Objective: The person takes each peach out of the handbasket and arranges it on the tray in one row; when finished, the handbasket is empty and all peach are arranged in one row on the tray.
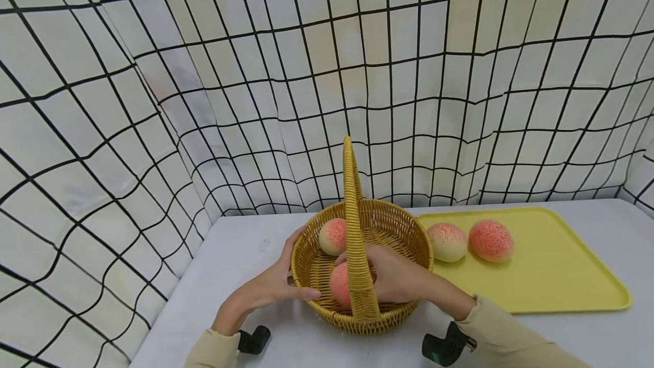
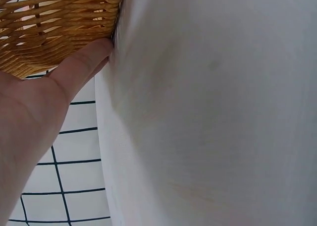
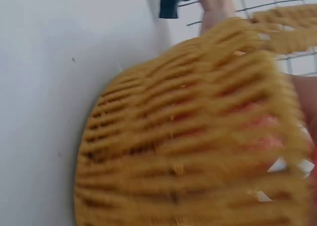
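Note:
A wicker basket (image 1: 421, 234) with a tall arched handle (image 1: 352, 209) stands on the table. My left hand (image 1: 273, 283) holds its left side, thumb lying across the rim and fingers along the outer wall; the left wrist view shows fingers (image 2: 81, 62) low against the weave. My right hand (image 1: 395, 274) reaches into the basket and grips a pink peach (image 1: 339, 285) near the front left, partly hidden by the handle. Another peach (image 1: 332, 236), cream and pink, lies behind it in the basket. In the right wrist view, the basket wall (image 3: 188, 137) blurs across most of the frame.
On the right, a yellow tray (image 1: 562, 271) bears two peaches, one paler (image 1: 447, 242) and one pinker (image 1: 491, 240), both near the basket. A black grid net (image 1: 398, 112) over white cloth encloses the back and left of the white table (image 1: 214, 266).

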A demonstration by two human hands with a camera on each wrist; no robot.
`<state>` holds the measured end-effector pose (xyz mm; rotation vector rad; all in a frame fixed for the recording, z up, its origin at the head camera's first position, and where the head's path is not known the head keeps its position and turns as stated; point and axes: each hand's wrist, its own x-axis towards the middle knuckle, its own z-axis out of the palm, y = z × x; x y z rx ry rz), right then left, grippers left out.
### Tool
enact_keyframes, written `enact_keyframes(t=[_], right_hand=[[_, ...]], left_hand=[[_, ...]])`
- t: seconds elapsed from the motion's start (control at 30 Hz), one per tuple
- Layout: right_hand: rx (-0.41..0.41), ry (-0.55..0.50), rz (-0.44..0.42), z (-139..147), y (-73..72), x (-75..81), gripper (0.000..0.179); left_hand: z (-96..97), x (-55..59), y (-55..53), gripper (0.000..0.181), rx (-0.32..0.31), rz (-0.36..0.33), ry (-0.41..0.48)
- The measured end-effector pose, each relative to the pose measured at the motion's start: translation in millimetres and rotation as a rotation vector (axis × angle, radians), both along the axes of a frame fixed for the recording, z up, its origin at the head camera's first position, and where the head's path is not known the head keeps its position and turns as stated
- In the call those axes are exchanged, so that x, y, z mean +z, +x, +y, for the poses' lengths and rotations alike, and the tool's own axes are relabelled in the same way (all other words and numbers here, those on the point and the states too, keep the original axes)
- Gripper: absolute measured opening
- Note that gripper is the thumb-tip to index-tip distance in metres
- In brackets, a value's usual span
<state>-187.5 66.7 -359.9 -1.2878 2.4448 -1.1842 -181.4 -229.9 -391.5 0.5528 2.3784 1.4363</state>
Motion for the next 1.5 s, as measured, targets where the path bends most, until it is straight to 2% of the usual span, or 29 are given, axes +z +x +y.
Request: enact_keyframes(t=[0.17, 0.27, 0.4, 0.47, 0.6, 0.7, 0.9, 1.0, 1.13, 1.27, 1.5], right_hand=[[-0.214, -0.08, -0.029, 35, 13.4, 17.8, 0.064], [-0.286, -0.176, -0.075, 63, 21.1, 30.5, 0.065], [-0.36, -0.265, -0.048, 109, 28.1, 41.2, 0.068], [-0.433, -0.247, 0.012, 134, 31.2, 42.5, 0.069], [-0.577, -0.169, 0.111, 186, 32.9, 32.2, 0.074], [-0.672, -0.107, 0.139, 219, 28.4, 19.5, 0.076], [-0.824, -0.052, 0.054, 273, 11.6, -3.5, 0.071], [-0.899, 0.014, 0.009, 291, 0.8, -15.0, 0.071], [-0.929, 0.106, -0.021, 301, -12.6, -27.9, 0.074], [-0.899, 0.159, -0.055, 300, -19.4, -34.4, 0.084], [-0.825, 0.205, -0.121, 296, -26.7, -36.3, 0.079]], left_hand=[[-1.8, -0.7, -0.7, 0.131, 0.003, 0.001, -0.001], [-2.8, -0.6, -0.7, 0.131, 0.003, 0.001, 0.003], [-2.6, -0.6, -0.5, 0.13, 0.002, -0.005, 0.003], [-2.1, -0.5, -0.4, 0.13, 0.0, -0.01, 0.003], [-0.5, 0.5, 0.4, 0.13, 0.0, -0.014, -0.011], [-0.8, 2.3, 1.7, 0.13, 0.005, -0.023, -0.015], [-1.5, 3.4, 2.3, 0.129, 0.009, -0.03, -0.013], [-0.1, 2.0, 0.9, 0.128, 0.004, -0.029, -0.009], [-0.5, 1.4, 0.5, 0.129, 0.003, -0.034, 0.0], [-1.1, 1.1, 0.8, 0.129, 0.006, -0.04, 0.0], [-1.6, 0.0, -0.1, 0.128, 0.009, -0.033, -0.007]])
